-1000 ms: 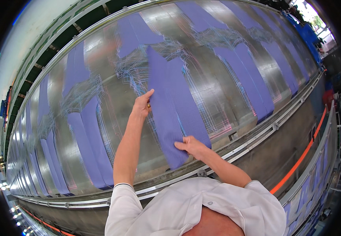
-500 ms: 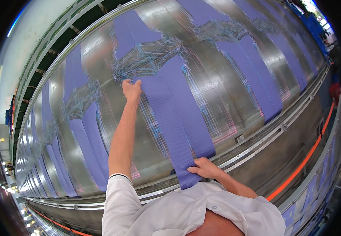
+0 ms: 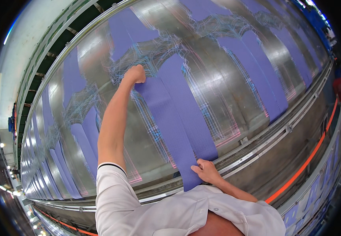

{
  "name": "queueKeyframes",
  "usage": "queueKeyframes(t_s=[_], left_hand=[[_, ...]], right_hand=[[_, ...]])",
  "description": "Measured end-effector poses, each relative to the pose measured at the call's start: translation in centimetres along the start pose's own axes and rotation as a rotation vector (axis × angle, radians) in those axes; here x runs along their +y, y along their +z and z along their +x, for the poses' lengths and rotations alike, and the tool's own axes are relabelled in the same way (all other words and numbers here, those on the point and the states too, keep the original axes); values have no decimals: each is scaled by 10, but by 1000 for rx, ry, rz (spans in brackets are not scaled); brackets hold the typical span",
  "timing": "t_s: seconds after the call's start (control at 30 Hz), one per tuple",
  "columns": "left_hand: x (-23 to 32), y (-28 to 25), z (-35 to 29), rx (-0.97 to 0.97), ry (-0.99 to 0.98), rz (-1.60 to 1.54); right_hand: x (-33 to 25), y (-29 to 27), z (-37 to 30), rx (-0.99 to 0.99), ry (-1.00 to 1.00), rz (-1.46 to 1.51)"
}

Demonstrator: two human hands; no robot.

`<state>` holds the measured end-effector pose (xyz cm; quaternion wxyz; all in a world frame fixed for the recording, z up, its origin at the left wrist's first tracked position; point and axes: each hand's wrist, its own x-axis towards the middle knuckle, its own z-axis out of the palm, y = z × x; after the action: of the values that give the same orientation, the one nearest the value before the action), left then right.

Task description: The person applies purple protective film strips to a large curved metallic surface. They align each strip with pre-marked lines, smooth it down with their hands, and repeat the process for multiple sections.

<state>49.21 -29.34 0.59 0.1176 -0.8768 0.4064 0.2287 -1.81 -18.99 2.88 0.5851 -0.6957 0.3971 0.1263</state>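
A purple ribbed fabric panel (image 3: pixel 164 114) lies lengthwise on a sloping metal table (image 3: pixel 231 92) marked with many coloured outlines. Its lower end hangs over the front edge, close to my white shirt. My left hand (image 3: pixel 135 74) is closed on the panel's far left corner, fingers curled around the edge. Lower down, my right hand (image 3: pixel 206 171) pinches the panel's right side near its hanging end. Directly right of this panel is another purple strip (image 3: pixel 194 110), partly overlapped by it. Pink, blue and white lines show on the metal to both sides.
More purple fabric pieces (image 3: pixel 255 74) lie in rows along the table to left and right. A metal rail (image 3: pixel 257 147) runs along the near edge. Beyond it stretches an orange strip (image 3: pixel 304 167), with another fabric-covered surface (image 3: pixel 316 196) at the lower right.
My left hand has moved slightly up, its fingers now curled over the panel's corner. The panel's upper part has shifted a little left and lies flatter. My right hand keeps its pinch.
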Motion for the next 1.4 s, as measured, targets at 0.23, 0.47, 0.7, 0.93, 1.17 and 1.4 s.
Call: queueKeyframes(t_s=[0.23, 0.47, 0.7, 0.93, 1.17, 1.4], left_hand=[[62, -20, -41, 47, 12, 5], [21, -8, -58, 173, 373, -361], [9, 1, -89, 156, 372, -602], [30, -4, -81, 233, 512, -379], [-23, -19, -117, 309, 369, -704], [-31, -87, -139, 72, 358, -606]], right_hand=[[11, 6, 1, 133, -58, 141], [-2, -1, -10, 121, -89, 219], [1, -9, -18, 104, -60, 269], [-4, -4, -15, 87, -85, 308], [-31, -18, -33, -38, -298, 241], [-2, 12, -10, -32, -37, 492]])
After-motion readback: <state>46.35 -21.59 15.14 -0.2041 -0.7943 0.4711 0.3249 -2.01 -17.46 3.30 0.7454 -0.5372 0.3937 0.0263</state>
